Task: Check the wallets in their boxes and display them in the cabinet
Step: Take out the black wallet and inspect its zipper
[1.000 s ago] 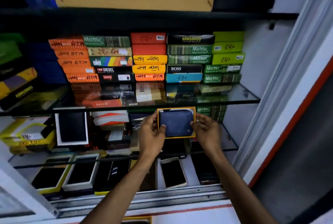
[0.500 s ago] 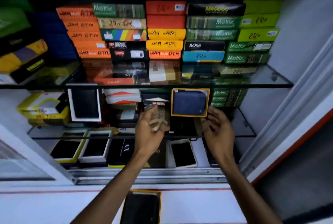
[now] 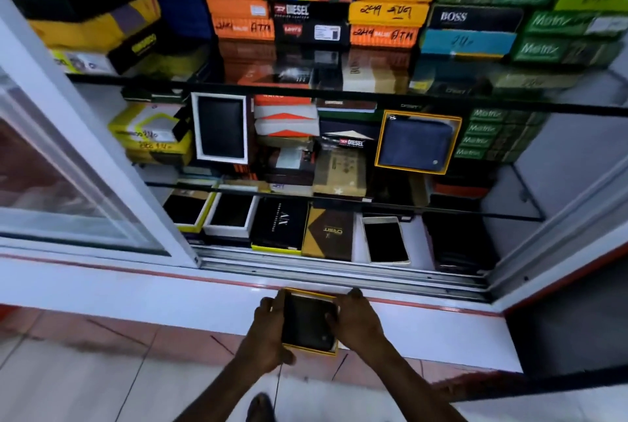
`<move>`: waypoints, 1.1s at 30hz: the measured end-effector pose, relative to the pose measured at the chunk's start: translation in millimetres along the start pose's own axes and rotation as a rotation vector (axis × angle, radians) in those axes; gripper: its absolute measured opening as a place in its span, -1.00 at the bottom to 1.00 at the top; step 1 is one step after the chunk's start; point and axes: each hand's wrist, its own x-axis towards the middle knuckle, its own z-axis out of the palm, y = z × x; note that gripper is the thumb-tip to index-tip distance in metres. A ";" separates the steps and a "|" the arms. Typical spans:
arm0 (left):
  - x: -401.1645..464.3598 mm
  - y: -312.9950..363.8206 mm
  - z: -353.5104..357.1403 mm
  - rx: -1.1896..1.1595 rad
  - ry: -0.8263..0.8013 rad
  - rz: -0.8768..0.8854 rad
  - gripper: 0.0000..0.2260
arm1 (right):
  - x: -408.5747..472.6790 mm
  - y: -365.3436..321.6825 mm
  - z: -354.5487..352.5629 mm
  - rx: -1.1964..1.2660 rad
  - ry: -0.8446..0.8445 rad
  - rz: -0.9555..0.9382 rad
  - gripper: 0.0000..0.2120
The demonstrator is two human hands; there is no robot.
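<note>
A dark wallet in a yellow-edged open box (image 3: 307, 325) sits on the white ledge below the cabinet. My left hand (image 3: 268, 330) grips its left side and my right hand (image 3: 356, 319) covers its right side. A blue wallet in an orange-edged box (image 3: 416, 143) stands upright on the middle glass shelf (image 3: 503, 218), apart from both hands. A black wallet in a white box (image 3: 221, 127) stands at that shelf's left.
Stacks of coloured wallet boxes (image 3: 384, 7) fill the top glass shelf. Open boxes with dark wallets (image 3: 231, 214) and a white box (image 3: 385, 240) lie on the bottom level. The sliding glass door (image 3: 68, 167) stands at the left, its track (image 3: 339, 268) in front. Tiled floor lies below.
Both hands let go of the blue wallet box on the middle shelf, dropped down to the ledge and took hold of the dark wallet box. The camera tilted downward.
</note>
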 end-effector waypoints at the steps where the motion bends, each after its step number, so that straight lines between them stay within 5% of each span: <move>1: 5.2 -7.4 6.4 0.083 0.058 0.019 -0.36 | 2.7 -1.0 2.3 -0.023 -0.010 0.017 -0.52; 6: 1.3 0.7 13.1 -0.069 0.110 -0.016 -0.17 | 12.0 -3.2 6.1 -0.044 0.044 0.074 -0.43; 8: 0.8 1.7 12.2 -0.065 0.128 -0.014 -0.26 | 12.0 -4.9 0.3 0.141 0.093 0.052 -0.54; 11: -4.7 17.9 -0.8 -0.205 0.141 0.027 -0.67 | 8.1 -8.1 -10.1 0.521 0.049 0.082 -0.64; 16: -4.4 23.4 -42.2 -0.384 0.167 0.164 -0.54 | -8.8 -3.8 -36.1 0.871 -0.028 0.019 -0.73; 19: -5.4 33.3 -74.2 -0.454 0.193 0.218 -0.93 | -20.7 -8.7 -64.8 0.724 -0.013 -0.094 -0.78; 22: -6.7 55.7 -103.9 -0.437 0.160 0.304 -0.90 | -26.3 -26.3 -102.1 0.468 0.146 -0.355 -0.88; 26: -12.0 82.5 -131.9 -0.350 0.110 0.399 -0.86 | -24.1 -54.9 -146.6 0.159 0.185 -0.709 -0.64; 33: -19.9 107.6 -167.6 -0.219 -0.023 0.482 -0.83 | -15.1 -70.6 -185.8 -0.001 0.124 -0.878 -0.75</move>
